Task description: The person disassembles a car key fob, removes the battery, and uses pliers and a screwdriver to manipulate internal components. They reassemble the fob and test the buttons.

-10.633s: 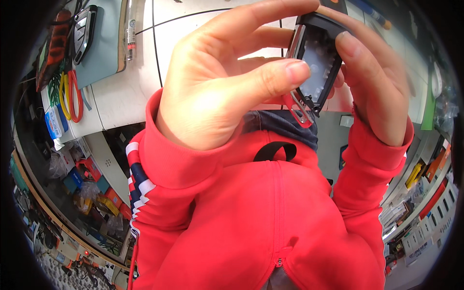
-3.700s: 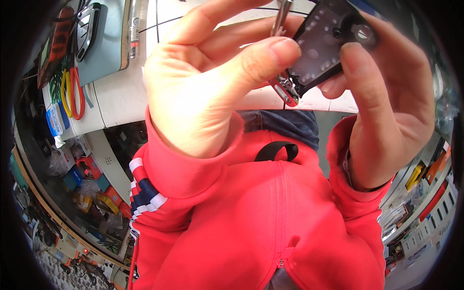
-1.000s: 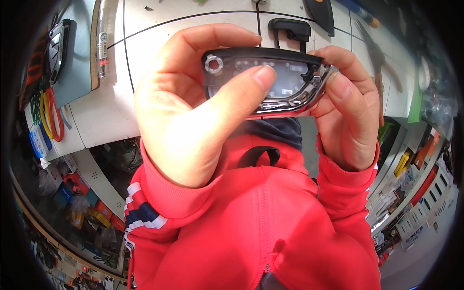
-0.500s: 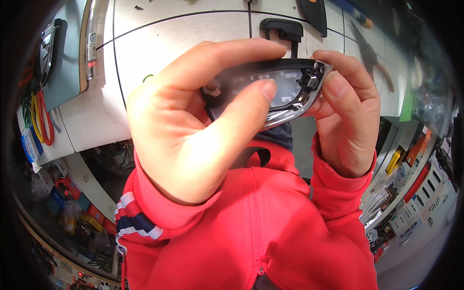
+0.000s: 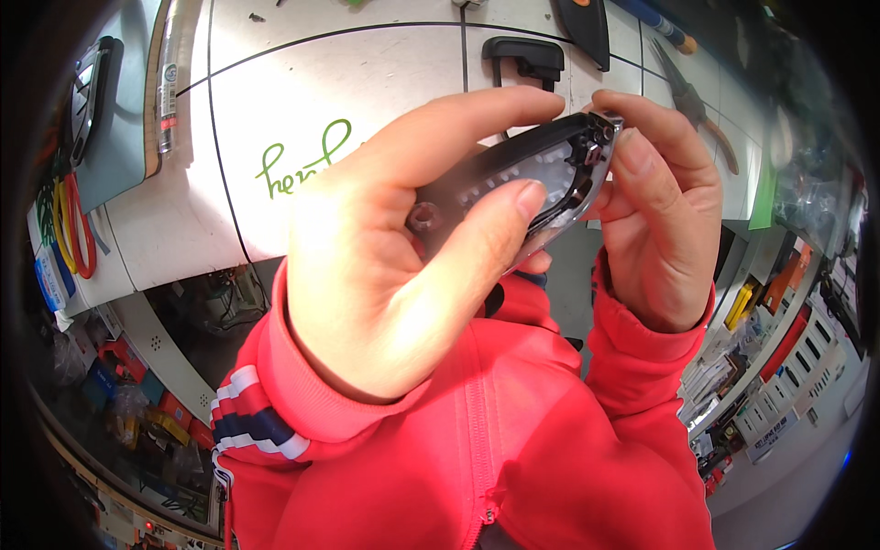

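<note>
Between both hands, above the table edge, is a car key fob shell (image 5: 564,163). Its casing is black with a shiny chrome rim, and a translucent pale button pad shows inside. My left hand (image 5: 367,266) grips the shell's left part, the index finger along the far edge and the thumb over the inner face. The fingers of my right hand (image 5: 665,188) pinch its narrow right end, thumb in front and index finger behind. The shell's underside is hidden. Beyond it, a black U-shaped plastic piece (image 5: 530,58) lies on the table.
A white tiled table (image 5: 357,69) spreads ahead, with pliers (image 5: 686,92) and a blue-handled tool (image 5: 655,23) at far right. A black key fob (image 5: 94,96) lies on a grey-blue mat (image 5: 133,160) at left, beside a clear marker pen (image 5: 168,101). Shelves (image 5: 752,367) stand low right.
The key fob shell has tilted, its left part now lower and nearer to me. My left hand has shifted right, uncovering green lettering on the table. My right hand keeps its pinch.
</note>
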### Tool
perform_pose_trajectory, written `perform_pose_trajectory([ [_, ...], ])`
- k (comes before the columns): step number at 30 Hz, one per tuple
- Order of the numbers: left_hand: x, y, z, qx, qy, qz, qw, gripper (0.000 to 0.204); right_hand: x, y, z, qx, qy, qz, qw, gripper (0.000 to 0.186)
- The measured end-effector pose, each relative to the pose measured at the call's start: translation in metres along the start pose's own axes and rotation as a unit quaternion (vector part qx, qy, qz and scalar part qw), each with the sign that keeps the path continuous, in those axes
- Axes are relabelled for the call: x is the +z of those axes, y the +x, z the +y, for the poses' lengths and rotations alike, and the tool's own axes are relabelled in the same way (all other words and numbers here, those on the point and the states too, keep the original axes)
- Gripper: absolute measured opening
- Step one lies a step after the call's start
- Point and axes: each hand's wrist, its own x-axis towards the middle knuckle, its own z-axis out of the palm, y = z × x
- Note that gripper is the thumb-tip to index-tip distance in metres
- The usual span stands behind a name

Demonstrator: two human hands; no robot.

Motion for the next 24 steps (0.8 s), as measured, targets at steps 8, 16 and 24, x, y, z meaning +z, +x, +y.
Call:
perform_pose_trajectory([
  [8,0.002,0.004,-0.008,0.067,0.024,-0.036,0.997,0.050,-0.008,0.005,-0.001,0.014,0.007,-0.053,0.998,0.028],
  [16,0.000,0.005,-0.010,0.113,0.057,-0.004,0.992,0.054,-0.009,0.005,0.008,0.020,0.031,-0.084,0.996,0.031],
  [24,0.000,0.000,-0.002,0.015,0.000,-0.010,1.000,0.039,-0.012,0.004,0.010,0.044,0.020,-0.089,0.995,0.028],
])
